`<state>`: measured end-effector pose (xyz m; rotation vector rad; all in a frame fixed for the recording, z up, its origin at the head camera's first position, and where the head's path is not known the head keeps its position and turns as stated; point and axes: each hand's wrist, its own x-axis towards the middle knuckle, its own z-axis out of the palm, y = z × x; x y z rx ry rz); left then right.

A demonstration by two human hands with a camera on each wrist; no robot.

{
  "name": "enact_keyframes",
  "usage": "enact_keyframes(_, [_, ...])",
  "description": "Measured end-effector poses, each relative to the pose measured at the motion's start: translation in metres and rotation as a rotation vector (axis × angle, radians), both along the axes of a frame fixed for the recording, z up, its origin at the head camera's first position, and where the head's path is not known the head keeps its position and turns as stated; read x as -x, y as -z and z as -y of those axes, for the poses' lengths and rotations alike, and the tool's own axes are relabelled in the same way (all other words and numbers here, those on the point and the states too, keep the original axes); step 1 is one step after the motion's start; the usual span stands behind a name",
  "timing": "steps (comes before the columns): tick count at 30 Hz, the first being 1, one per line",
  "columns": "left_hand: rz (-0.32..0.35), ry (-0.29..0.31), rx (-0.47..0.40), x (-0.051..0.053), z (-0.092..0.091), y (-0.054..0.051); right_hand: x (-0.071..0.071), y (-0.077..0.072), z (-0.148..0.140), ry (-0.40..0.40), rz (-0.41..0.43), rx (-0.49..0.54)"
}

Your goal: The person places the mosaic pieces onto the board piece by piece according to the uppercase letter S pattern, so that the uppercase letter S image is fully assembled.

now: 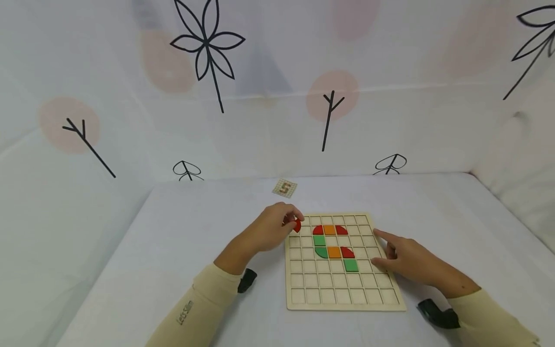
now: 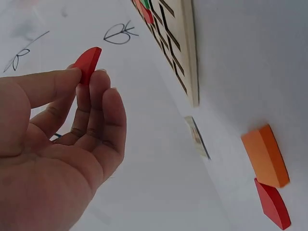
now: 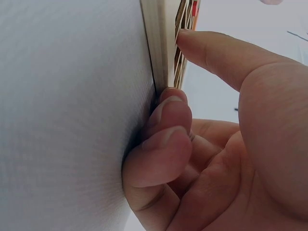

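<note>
Between thumb and fingertips my left hand (image 1: pixel 272 225) pinches a red quarter-round piece (image 2: pixel 88 63), held above the upper left corner of a wooden grid board (image 1: pixel 347 307). The board carries several coloured pieces: an upper row of red, orange (image 1: pixel 329 230) and red, a green square (image 1: pixel 319 241) below, then green, orange and red (image 1: pixel 347 252), and a lower green square (image 1: pixel 350 265). My right hand (image 1: pixel 405 259) holds the board's right edge, its thumb on the top face and its curled fingers against the side, as the right wrist view shows.
A small card (image 1: pixel 284 188) with a grid pattern lies behind the board. In the left wrist view, a loose orange piece (image 2: pixel 265 156) and a red piece (image 2: pixel 273 204) lie on the white-covered table (image 1: pixel 182 217). A printed cloth (image 1: pixel 269 135) hangs behind.
</note>
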<state>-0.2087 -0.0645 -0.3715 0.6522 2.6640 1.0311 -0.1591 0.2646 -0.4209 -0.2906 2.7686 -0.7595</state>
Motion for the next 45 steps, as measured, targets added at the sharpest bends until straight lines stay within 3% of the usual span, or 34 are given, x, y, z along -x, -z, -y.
enact_keyframes(7, [0.028, 0.048, 0.032, -0.008, -0.015, -0.004, 0.001, 0.000, 0.001, -0.013, -0.022, 0.007])
enact_keyframes(17, [0.015, 0.204, 0.042, -0.017, -0.044, -0.002, -0.001, -0.001, -0.001, -0.007, -0.022, 0.013])
enact_keyframes(25, [0.043, 0.289, 0.062, -0.026, -0.067, -0.001, -0.001, 0.000, 0.000, -0.008, -0.019, 0.021])
enact_keyframes(31, [0.019, 0.364, 0.084, -0.030, -0.081, 0.000, -0.001, -0.001, -0.002, -0.025, -0.054, 0.020])
enact_keyframes(45, [0.028, 0.410, 0.166, -0.033, -0.093, 0.009, -0.002, -0.001, -0.001, -0.027, -0.045, 0.022])
